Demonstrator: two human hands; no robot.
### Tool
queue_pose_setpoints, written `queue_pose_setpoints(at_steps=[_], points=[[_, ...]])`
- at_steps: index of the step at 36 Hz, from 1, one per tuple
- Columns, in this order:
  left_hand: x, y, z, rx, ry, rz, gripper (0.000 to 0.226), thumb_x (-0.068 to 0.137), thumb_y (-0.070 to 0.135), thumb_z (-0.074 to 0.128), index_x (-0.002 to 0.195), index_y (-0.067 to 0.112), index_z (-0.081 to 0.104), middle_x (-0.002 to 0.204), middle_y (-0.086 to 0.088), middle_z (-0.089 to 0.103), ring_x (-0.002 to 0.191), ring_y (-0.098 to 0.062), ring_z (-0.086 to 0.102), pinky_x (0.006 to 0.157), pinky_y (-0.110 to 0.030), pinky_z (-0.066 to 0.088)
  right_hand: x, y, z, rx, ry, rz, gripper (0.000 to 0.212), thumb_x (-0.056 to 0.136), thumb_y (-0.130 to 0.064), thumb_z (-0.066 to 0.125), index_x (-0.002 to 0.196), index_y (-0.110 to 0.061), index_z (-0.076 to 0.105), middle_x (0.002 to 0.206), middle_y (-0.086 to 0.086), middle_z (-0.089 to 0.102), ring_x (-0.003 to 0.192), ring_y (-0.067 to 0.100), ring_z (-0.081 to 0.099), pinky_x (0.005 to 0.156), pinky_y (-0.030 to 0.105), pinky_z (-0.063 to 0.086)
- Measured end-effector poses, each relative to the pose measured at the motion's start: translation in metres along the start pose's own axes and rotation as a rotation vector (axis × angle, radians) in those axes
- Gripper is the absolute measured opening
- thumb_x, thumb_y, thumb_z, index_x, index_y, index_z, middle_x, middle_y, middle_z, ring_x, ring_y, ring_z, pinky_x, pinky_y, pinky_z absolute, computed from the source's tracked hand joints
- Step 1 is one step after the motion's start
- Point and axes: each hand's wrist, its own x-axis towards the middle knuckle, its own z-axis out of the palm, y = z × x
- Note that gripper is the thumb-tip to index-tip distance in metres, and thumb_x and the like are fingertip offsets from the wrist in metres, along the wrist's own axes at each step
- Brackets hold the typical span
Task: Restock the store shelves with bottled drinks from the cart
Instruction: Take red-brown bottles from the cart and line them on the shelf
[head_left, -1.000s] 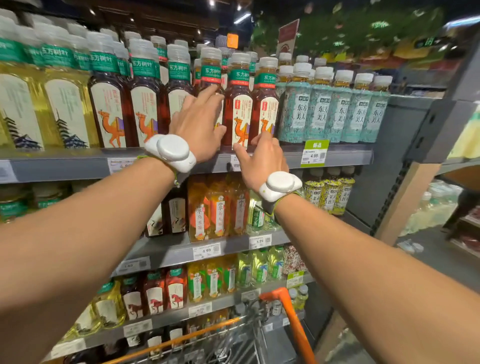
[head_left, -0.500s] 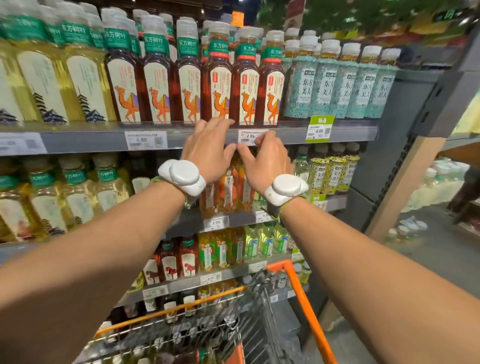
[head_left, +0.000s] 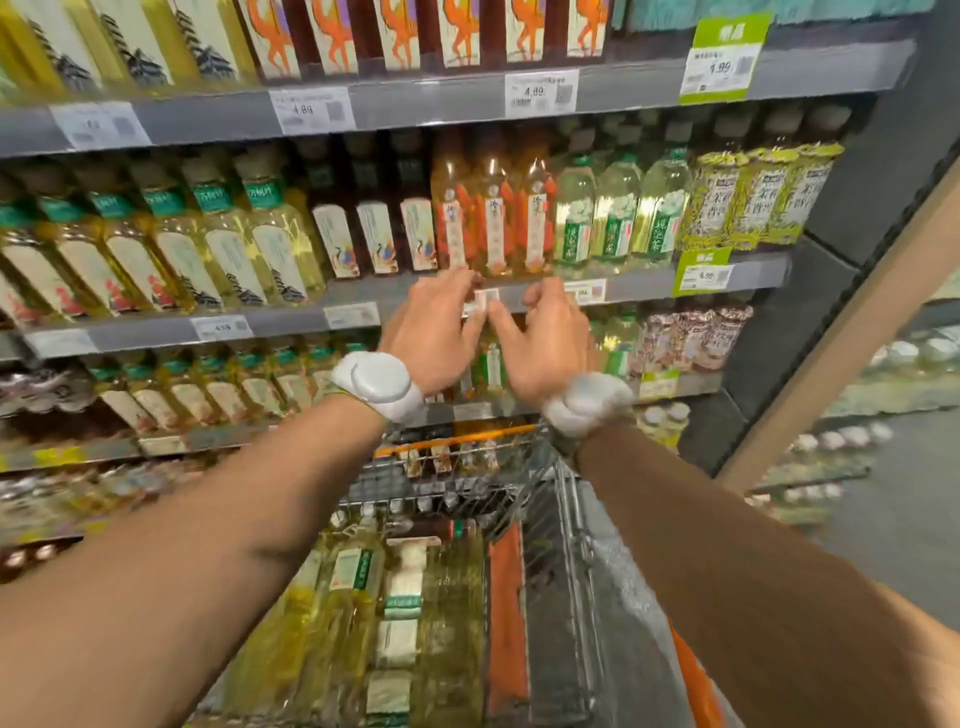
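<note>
My left hand (head_left: 434, 327) and my right hand (head_left: 545, 338) hang side by side in front of the second shelf's edge (head_left: 649, 283), fingers loosely curled and holding nothing. Each wrist wears a white band. Below my arms the wire cart (head_left: 566, 519) holds several pale yellow tea bottles (head_left: 358, 597) lying on their sides. The shelves carry rows of bottled tea: dark camel-label bottles (head_left: 395, 36) on top, orange-label bottles (head_left: 493, 208) just beyond my fingers.
A grey shelf end panel (head_left: 831, 234) and a wooden post (head_left: 841, 338) stand at the right, with an aisle floor (head_left: 909, 519) beyond. Price tags (head_left: 540, 93) line the shelf edges. The cart's orange trim (head_left: 506, 613) runs beside my right arm.
Both hands have dropped from the dark bottles on the top shelf to the second shelf's edge. The view has tilted down, bringing the cart's bottles into sight.
</note>
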Motion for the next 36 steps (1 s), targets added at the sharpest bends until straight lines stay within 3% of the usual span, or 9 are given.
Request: queue_pose_setpoints(at_steps=[3, 8, 12, 15, 20, 26, 29, 32, 36], points=[[-0.027, -0.007, 0.022, 0.013, -0.083, -0.064, 0.030, 0.100, 0.026, 0.053, 0.127, 0.014, 0.055, 0.122, -0.008, 0.062, 0.118, -0.030, 0.054, 0.098, -0.046, 0.044, -0.028, 0.019, 0.017, 0.033, -0.028, -0.031, 0.032, 0.093, -0.048, 0.062, 0.102, -0.019, 0.051, 0.099, 0.004, 0.059, 0.093, 0.031, 0.058, 0.071, 0.032, 0.033], [-0.076, -0.029, 0.045, 0.000, -0.116, -0.081, 0.030, 0.099, 0.019, 0.053, 0.127, 0.009, 0.059, 0.112, -0.013, 0.066, 0.106, -0.034, 0.059, 0.093, -0.043, 0.043, -0.083, 0.027, 0.043, 0.000, 0.027, -0.154, 0.019, 0.086, -0.018, 0.074, 0.095, -0.005, 0.063, 0.080, 0.021, 0.063, 0.068, 0.037, 0.062, 0.057, 0.039, 0.049], [-0.102, -0.057, 0.061, -0.055, -0.167, -0.122, 0.022, 0.102, 0.019, 0.047, 0.118, 0.010, 0.059, 0.106, -0.010, 0.066, 0.095, -0.031, 0.063, 0.079, -0.041, 0.049, -0.101, 0.033, 0.068, -0.045, -0.297, 0.061, 0.046, 0.099, -0.045, 0.056, 0.117, -0.003, 0.053, 0.114, 0.017, 0.059, 0.102, 0.038, 0.058, 0.083, 0.045, 0.048], [-0.117, -0.081, 0.071, -0.130, -0.228, -0.153, 0.019, 0.104, 0.024, 0.048, 0.118, 0.015, 0.058, 0.101, -0.003, 0.063, 0.090, -0.026, 0.061, 0.070, -0.034, 0.044, -0.117, 0.025, 0.087, -0.102, -0.395, 0.168, 0.047, 0.099, -0.053, 0.051, 0.117, -0.010, 0.051, 0.118, 0.012, 0.057, 0.102, 0.035, 0.057, 0.084, 0.048, 0.049], [-0.146, -0.132, 0.081, -0.163, -0.297, -0.208, 0.026, 0.105, 0.028, 0.047, 0.126, 0.017, 0.057, 0.106, -0.006, 0.065, 0.093, -0.030, 0.063, 0.076, -0.043, 0.052, -0.147, 0.008, 0.137, -0.140, -0.412, 0.288, 0.039, 0.098, -0.049, 0.056, 0.109, -0.011, 0.054, 0.107, 0.010, 0.062, 0.091, 0.032, 0.058, 0.067, 0.035, 0.037], [-0.173, -0.194, 0.094, -0.221, -0.405, -0.270, 0.030, 0.105, 0.028, 0.047, 0.132, 0.018, 0.055, 0.120, -0.005, 0.066, 0.106, -0.029, 0.063, 0.089, -0.045, 0.053, -0.178, -0.013, 0.188, -0.237, -0.449, 0.361, 0.034, 0.096, -0.053, 0.054, 0.100, -0.019, 0.051, 0.104, 0.006, 0.063, 0.093, 0.031, 0.061, 0.067, 0.033, 0.036], [-0.181, -0.216, 0.103, -0.235, -0.443, -0.266, 0.035, 0.105, 0.030, 0.046, 0.138, 0.019, 0.052, 0.129, -0.006, 0.064, 0.112, -0.030, 0.061, 0.092, -0.045, 0.052, -0.185, -0.016, 0.200, -0.258, -0.465, 0.390, 0.036, 0.097, -0.051, 0.055, 0.106, -0.016, 0.054, 0.112, 0.010, 0.064, 0.100, 0.032, 0.062, 0.071, 0.034, 0.041], [-0.184, -0.226, 0.111, -0.238, -0.489, -0.275, 0.035, 0.106, 0.029, 0.046, 0.139, 0.021, 0.050, 0.127, -0.007, 0.063, 0.110, -0.032, 0.061, 0.089, -0.046, 0.052, -0.186, -0.014, 0.206, -0.269, -0.482, 0.443, 0.041, 0.098, -0.048, 0.055, 0.115, -0.010, 0.056, 0.117, 0.012, 0.064, 0.106, 0.034, 0.061, 0.080, 0.037, 0.049], [-0.182, -0.234, 0.122, -0.266, -0.540, -0.250, 0.032, 0.107, 0.025, 0.043, 0.137, 0.017, 0.049, 0.112, -0.008, 0.066, 0.088, -0.028, 0.065, 0.074, -0.038, 0.051, -0.187, -0.005, 0.209, -0.267, -0.467, 0.506, 0.044, 0.098, -0.048, 0.055, 0.120, -0.010, 0.057, 0.118, 0.012, 0.065, 0.106, 0.033, 0.062, 0.083, 0.040, 0.052]])
